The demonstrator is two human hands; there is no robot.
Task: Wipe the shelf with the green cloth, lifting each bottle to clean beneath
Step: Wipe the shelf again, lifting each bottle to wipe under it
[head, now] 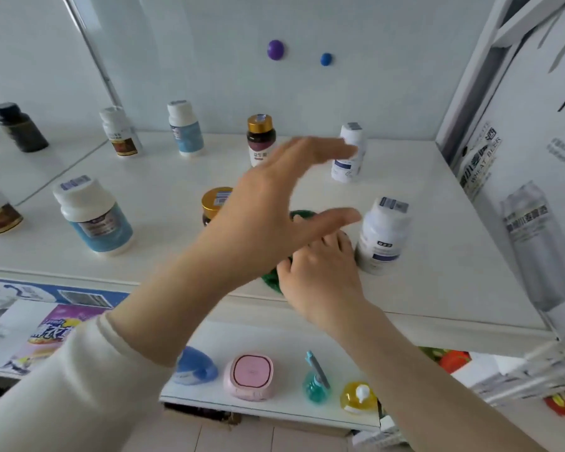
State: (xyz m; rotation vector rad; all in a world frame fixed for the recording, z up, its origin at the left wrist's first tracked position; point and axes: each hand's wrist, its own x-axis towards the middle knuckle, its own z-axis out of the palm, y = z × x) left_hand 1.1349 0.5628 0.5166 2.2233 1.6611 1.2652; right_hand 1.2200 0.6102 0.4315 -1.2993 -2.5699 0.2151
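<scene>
Green cloth (271, 279): bunched, dark green, mostly hidden. It lies on the white shelf (437, 243) at frame centre, just left of the front white bottle (382, 236).

Right hand (320, 267): palm down on the cloth, fingers fairly straight, pressing.

Left hand (274, 203): raised above the shelf, empty, thumb and fingers spread wide, fingertips overlapping the rear white bottle (346, 171) at upper right of centre.

Gold-lidded jar (214, 200): partly hidden behind the left hand.

Progress, judged: wiping under way mid-shelf. No bottle is lifted and all visible ones stand upright, so cleaning beneath them appears largely left. No wiped area is distinguishable on the surface.
</scene>
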